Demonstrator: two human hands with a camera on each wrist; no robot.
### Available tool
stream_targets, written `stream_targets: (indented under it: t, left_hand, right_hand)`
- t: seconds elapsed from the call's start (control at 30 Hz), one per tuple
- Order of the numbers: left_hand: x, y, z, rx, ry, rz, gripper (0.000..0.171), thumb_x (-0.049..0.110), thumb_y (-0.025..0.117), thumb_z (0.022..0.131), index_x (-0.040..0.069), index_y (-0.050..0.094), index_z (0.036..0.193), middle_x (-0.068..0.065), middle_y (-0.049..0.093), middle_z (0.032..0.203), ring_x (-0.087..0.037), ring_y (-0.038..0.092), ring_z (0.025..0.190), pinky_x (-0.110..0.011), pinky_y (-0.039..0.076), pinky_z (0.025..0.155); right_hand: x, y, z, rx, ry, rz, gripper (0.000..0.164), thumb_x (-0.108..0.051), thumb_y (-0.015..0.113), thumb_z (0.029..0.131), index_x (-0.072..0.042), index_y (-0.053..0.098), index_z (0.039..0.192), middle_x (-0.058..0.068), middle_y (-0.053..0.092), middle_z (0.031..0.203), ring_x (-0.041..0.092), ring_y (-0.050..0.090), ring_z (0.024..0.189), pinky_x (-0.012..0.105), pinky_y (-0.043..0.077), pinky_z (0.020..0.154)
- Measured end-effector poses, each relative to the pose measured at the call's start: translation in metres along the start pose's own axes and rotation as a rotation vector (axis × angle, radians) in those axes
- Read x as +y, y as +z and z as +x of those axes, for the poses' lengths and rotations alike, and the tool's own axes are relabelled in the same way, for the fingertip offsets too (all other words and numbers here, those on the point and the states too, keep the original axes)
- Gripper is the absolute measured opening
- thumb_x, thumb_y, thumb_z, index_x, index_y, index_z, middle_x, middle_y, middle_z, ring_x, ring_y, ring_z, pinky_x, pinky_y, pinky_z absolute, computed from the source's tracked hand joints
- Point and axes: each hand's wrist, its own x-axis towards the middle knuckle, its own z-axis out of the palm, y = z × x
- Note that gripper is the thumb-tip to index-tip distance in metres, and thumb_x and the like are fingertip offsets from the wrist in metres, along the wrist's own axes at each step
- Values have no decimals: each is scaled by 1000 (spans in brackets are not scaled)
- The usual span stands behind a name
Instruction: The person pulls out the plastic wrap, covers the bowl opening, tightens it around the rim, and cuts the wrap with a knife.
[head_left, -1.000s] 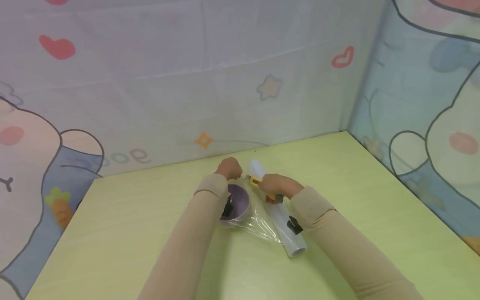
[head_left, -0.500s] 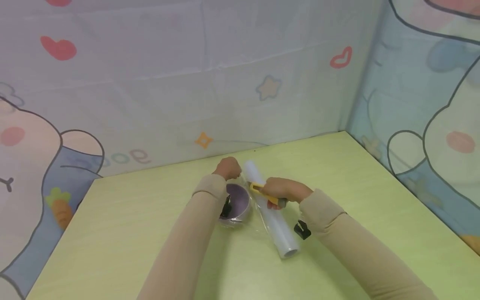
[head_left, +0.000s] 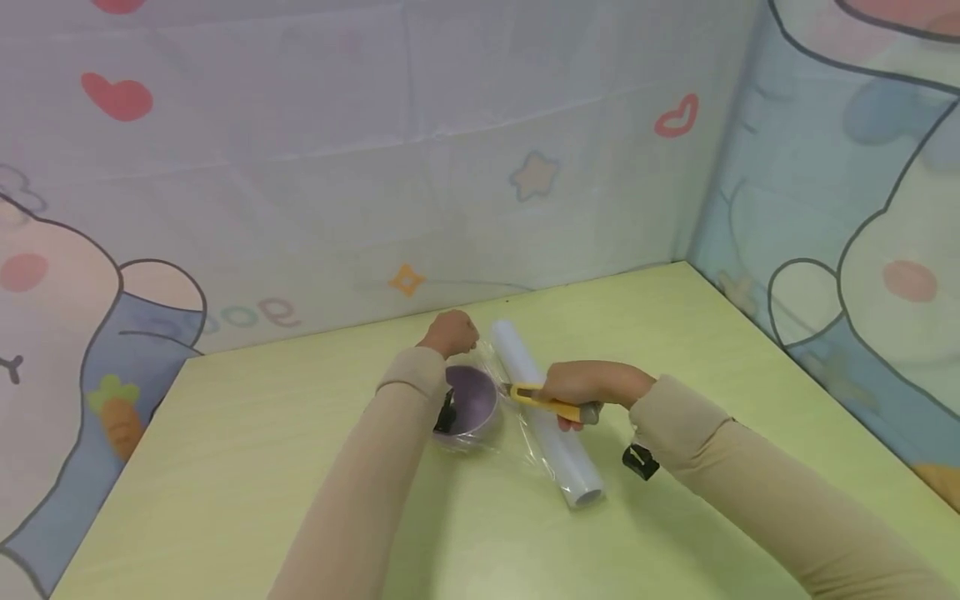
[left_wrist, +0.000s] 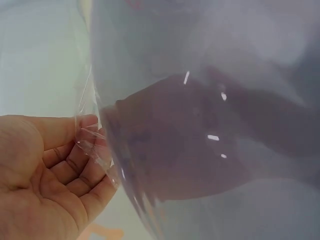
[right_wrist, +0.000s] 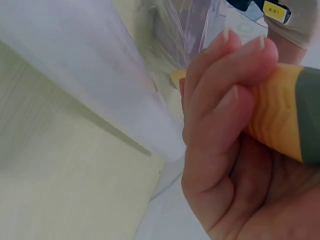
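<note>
My right hand (head_left: 585, 385) grips a yellow utility knife (head_left: 551, 403) with a dark grey end; its tip points left at the plastic film beside the roll. In the right wrist view, fingers (right_wrist: 215, 115) curl round the knife's ridged handle (right_wrist: 272, 110). At the far side of the bowl, my left hand (head_left: 452, 333) pinches the edge of the clear plastic film (left_wrist: 90, 135) between thumb and fingers. That film spans the purple bowl (head_left: 474, 400) and runs to the roll of cling film (head_left: 547, 417), which lies slantwise to the bowl's right. My left forearm partly hides the bowl.
A pale yellow-green table (head_left: 262, 467) carries everything. Behind it hangs a printed cloth backdrop (head_left: 337, 167), with another on the right side. Black wrist-camera mounts (head_left: 640, 461) stick out from both sleeves.
My right hand has drawn the knife toward me and to the right along the film next to the roll. The roll has shifted slightly. My left hand stays nearly in place, pinching the film.
</note>
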Motion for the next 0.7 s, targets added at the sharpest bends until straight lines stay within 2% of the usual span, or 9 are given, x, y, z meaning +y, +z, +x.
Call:
stream_targets:
  t: [0.03,0.17,0.23,0.27,0.4,0.43,0.53,0.63,0.7]
  left_hand:
    - [-1,1,1,4,12,-2,28,8,48,89,9,58,64,-3,64,67,-12,44,55,-27,41,63]
    - [-35,24,48,58,122,-26,35,11,47,89,16,58,56,0,59,56,-12,42,49,-30,39,58]
    - [-36,25,46,81,155,-21,39,11,46,89,16,51,51,1,51,50,-12,36,46,-30,36,56]
    - [-37,26,49,75,142,-27,39,10,46,88,16,49,50,1,50,49,-12,35,45,-30,36,55]
    - [-7,5,5,60,71,-35,36,7,46,90,11,50,54,-1,50,52,-12,35,49,-28,37,60]
    - [-7,5,5,61,61,-41,35,6,47,90,11,50,56,-1,50,53,-12,36,50,-27,37,60]
    - [1,-2,-12,75,73,-49,38,6,45,91,12,44,54,1,45,50,-10,32,49,-25,34,57]
    - [1,-3,-14,79,83,-63,44,7,44,92,14,34,50,3,39,48,-9,27,48,-24,30,55]
    - [1,-3,-14,81,83,-73,43,7,44,92,14,32,51,2,42,49,-10,27,48,-23,29,54]
  right_hand:
    - [1,-1,-3,-12,2,1,32,-19,40,93,7,59,95,0,53,53,6,42,37,18,31,37]
    - [4,0,-13,-64,12,17,31,-19,40,93,7,58,97,0,53,53,6,40,34,18,30,35]
    - [6,1,-18,-82,17,21,31,-19,41,93,6,59,96,0,52,53,6,40,34,18,30,35]
    - [7,1,-21,-92,18,24,31,-19,41,93,6,59,95,0,52,53,6,40,34,18,30,35]
    - [12,4,-33,-120,16,21,31,-20,41,93,3,61,91,0,51,52,8,39,36,19,30,36]
    - [13,5,-36,-131,15,25,31,-21,41,93,3,61,91,0,50,52,8,39,36,19,30,37]
    - [20,7,-43,-163,9,41,31,-22,42,93,2,62,90,0,49,52,9,37,37,19,31,38]
    - [27,7,-48,-191,10,53,33,-23,42,92,2,63,90,0,47,51,9,37,37,20,31,38]
    - [32,6,-52,-199,15,53,32,-23,42,92,1,63,91,0,47,51,9,37,37,20,31,38]
